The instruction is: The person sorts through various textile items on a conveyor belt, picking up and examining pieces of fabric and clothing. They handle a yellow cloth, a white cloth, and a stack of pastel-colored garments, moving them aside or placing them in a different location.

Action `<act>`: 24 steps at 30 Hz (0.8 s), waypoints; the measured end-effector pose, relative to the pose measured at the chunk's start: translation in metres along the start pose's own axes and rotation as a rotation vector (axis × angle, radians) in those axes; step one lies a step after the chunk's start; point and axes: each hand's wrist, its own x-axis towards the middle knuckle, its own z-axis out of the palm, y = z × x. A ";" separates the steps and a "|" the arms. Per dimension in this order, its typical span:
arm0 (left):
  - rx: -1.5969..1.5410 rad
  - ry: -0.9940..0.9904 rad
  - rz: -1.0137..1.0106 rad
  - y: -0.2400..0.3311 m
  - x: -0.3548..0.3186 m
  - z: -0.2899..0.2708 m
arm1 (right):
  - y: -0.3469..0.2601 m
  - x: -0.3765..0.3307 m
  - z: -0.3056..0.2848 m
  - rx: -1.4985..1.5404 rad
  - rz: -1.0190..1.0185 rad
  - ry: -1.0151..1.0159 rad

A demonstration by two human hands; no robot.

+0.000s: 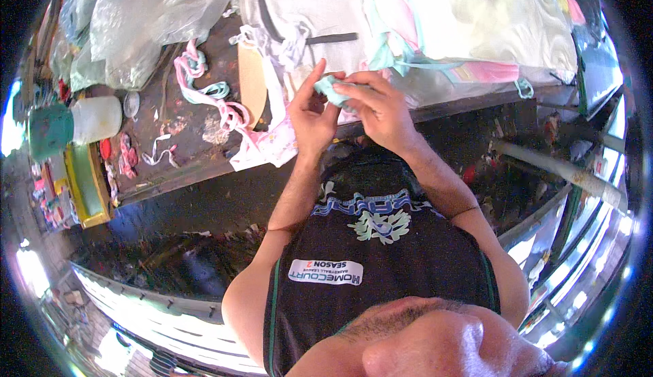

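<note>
A small bunched piece of light-teal cloth (pixel 328 89) is up in front of my chest, near the table's front edge. My left hand (pixel 310 124) has it at the thumb, with the index finger stretched upward. From the other side my right hand (pixel 382 110) pinches the same cloth, its fingers bent over it. The cloth's lower part is hidden behind the fingers. Beside my left wrist lies a white printed fabric piece (pixel 269 144) with pink marks. Further back is a tan curved strip (pixel 252 81) next to white gathered fabric (pixel 289 50).
Pink and teal fabric strips (pixel 197 90) lie twisted on the dark table. Clear plastic bags (pixel 156 20) fill the back left, near a whitish jar (pixel 97 119) and a yellow tray (pixel 92 186). White cloth (pixel 496 20) with pastel edges is heaped at the right.
</note>
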 end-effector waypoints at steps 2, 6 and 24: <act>0.043 -0.063 0.059 -0.002 -0.002 0.003 | -0.001 -0.006 -0.009 0.063 -0.007 -0.074; 0.128 -0.152 0.108 0.004 -0.008 0.018 | 0.009 -0.020 -0.037 0.239 0.075 -0.227; 0.691 -0.265 0.297 -0.004 -0.055 0.200 | 0.097 -0.087 -0.163 0.303 0.294 0.058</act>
